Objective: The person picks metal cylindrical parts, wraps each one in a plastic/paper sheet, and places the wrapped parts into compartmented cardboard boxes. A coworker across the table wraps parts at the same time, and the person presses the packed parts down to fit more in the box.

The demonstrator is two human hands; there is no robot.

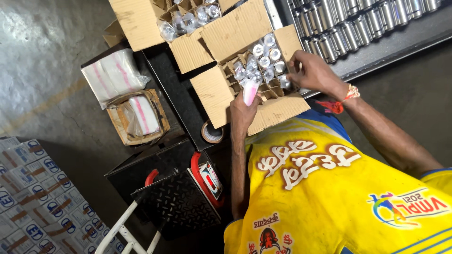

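Observation:
An open cardboard box (278,110) with divider cells holds several shiny metal pieces (263,61) wrapped in clear plastic. My left hand (242,113) reaches over the box's near flap and grips a small white and pink packet (250,91) above the cells. My right hand (313,73) is at the box's right side, its fingertips pinching a wrapped metal piece (285,83) in a cell by the edge. A red thread is tied around my right wrist.
A second open box (141,23) of wrapped pieces lies behind. A tape roll (212,132) sits on the black table (176,94). A weighing scale (207,181), a small carton of white bags (139,115), stacked cartons (28,188) and rows of metal cylinders (358,23) surround it.

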